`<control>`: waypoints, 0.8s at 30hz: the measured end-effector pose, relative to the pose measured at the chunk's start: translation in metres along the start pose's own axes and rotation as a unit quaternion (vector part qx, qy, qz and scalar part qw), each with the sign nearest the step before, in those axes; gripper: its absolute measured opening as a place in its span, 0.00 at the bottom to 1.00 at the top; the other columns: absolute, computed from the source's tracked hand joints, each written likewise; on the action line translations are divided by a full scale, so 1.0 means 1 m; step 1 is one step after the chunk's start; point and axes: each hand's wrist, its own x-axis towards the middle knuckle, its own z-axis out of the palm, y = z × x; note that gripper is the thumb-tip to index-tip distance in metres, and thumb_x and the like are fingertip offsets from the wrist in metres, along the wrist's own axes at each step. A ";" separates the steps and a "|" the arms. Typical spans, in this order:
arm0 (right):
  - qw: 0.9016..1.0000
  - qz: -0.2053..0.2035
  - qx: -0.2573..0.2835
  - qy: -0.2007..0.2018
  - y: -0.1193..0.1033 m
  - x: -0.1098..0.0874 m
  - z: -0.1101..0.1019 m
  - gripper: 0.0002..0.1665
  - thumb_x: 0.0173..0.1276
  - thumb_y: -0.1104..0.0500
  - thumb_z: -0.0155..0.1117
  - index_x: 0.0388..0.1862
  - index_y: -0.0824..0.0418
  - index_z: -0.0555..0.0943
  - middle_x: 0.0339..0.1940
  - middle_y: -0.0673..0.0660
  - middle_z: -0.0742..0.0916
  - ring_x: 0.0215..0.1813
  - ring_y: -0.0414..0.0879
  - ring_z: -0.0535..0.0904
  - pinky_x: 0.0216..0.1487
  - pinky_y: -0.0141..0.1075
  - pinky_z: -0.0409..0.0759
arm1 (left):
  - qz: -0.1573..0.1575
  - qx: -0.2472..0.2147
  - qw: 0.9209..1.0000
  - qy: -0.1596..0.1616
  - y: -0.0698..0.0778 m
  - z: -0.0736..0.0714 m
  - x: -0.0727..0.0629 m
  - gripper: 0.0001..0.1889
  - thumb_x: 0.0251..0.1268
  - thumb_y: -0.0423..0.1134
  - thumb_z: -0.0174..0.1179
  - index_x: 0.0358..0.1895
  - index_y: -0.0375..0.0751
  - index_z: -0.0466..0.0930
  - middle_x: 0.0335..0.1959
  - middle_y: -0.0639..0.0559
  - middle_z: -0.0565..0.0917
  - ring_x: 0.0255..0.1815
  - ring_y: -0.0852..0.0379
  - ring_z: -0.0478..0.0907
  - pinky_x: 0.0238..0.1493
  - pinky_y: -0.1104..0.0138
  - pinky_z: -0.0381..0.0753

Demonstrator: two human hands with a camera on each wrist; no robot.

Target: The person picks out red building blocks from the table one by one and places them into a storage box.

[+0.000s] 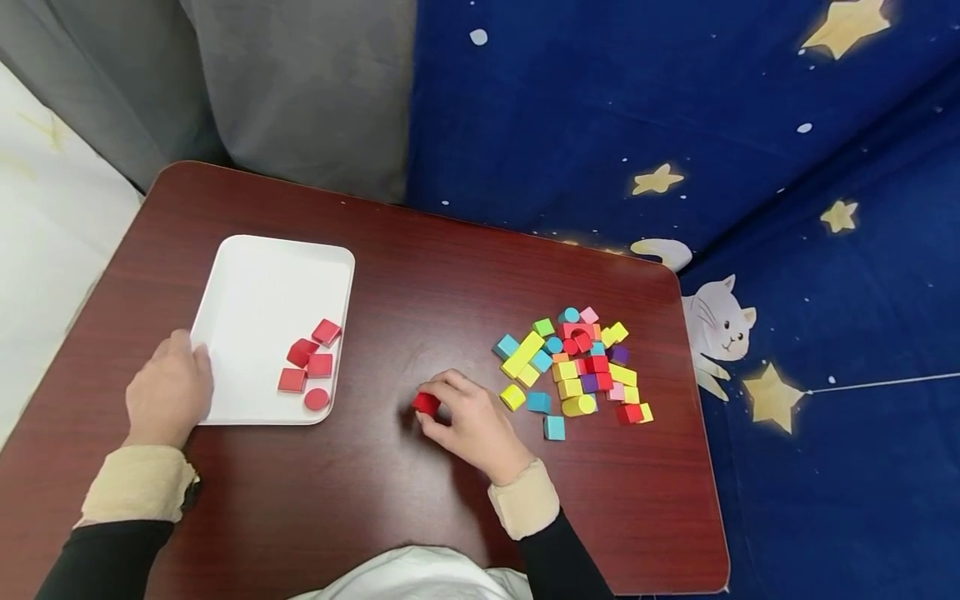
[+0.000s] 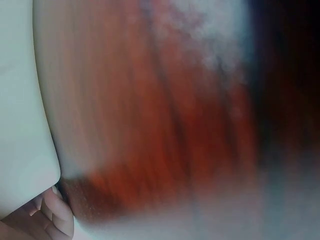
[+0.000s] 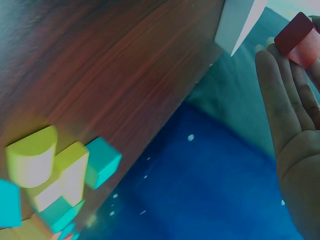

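Note:
Between the thumb and fingers of my right hand (image 1: pixel 476 421) a red block (image 1: pixel 426 404) is pinched, over the middle of the table; the right wrist view shows the same red block (image 3: pixel 299 41) at the fingertips. My left hand (image 1: pixel 171 387) grips the left edge of a white tray (image 1: pixel 262 283), and in the left wrist view its curled fingers (image 2: pixel 59 212) show beneath the tray corner. Several red blocks (image 1: pixel 319 365) and a red round piece (image 1: pixel 317 400) lie in the tray's lower right part.
To the right lies a loose cluster of coloured blocks, among them a long yellow block (image 1: pixel 522 354), a red arch (image 1: pixel 577 332) and a blue cube (image 1: pixel 554 428). The brown table (image 1: pixel 420 292) ends at curtains (image 1: pixel 525 108) behind and to the right.

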 end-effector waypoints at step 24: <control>0.997 -0.047 -0.043 -0.034 -0.037 0.021 0.037 0.17 0.63 0.53 0.72 0.51 0.53 0.85 0.45 0.46 0.86 0.42 0.35 0.83 0.45 0.24 0.80 | -0.012 0.006 1.000 -0.009 0.001 -0.001 0.001 0.22 0.80 0.41 0.41 0.58 0.18 0.62 0.43 0.21 0.73 0.39 0.19 0.75 0.27 0.39 0.71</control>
